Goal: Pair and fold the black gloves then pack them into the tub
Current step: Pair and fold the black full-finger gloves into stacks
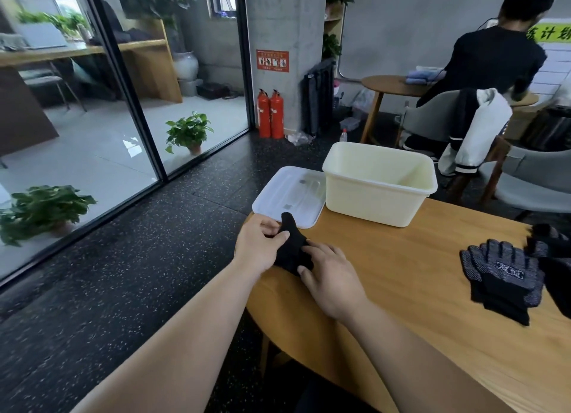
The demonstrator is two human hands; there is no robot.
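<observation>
Black knitted glove bundle [292, 249] is noted on the light wooden round-edged table [401, 273], close to its left edge, with one tip reaching the near edge of the flat white plastic lid [287, 190]. The bundle is held by both hands. The left hand [262, 245] is placed at its upper left side, with the fingers curled and the fabric pinched between thumb and fingertips. The right hand [332, 273] is laid over its lower right part, the fingers bent together across the top and the thumb set against the near edge, so that the fabric is gripped.

The cream rectangular plastic tub [370, 196] is found upright and uncovered behind the bundle, just beside the lid; no gloves are seen in the visible part of its interior. A flat pair of black dotted work gloves [502, 276] is recorded well apart to the right, with further black gloves [553, 249] touching it at the frame edge.

Two red fire extinguishers [271, 114] are stood against a concrete pillar. A seated person in black [494, 60] is seen at another table.
</observation>
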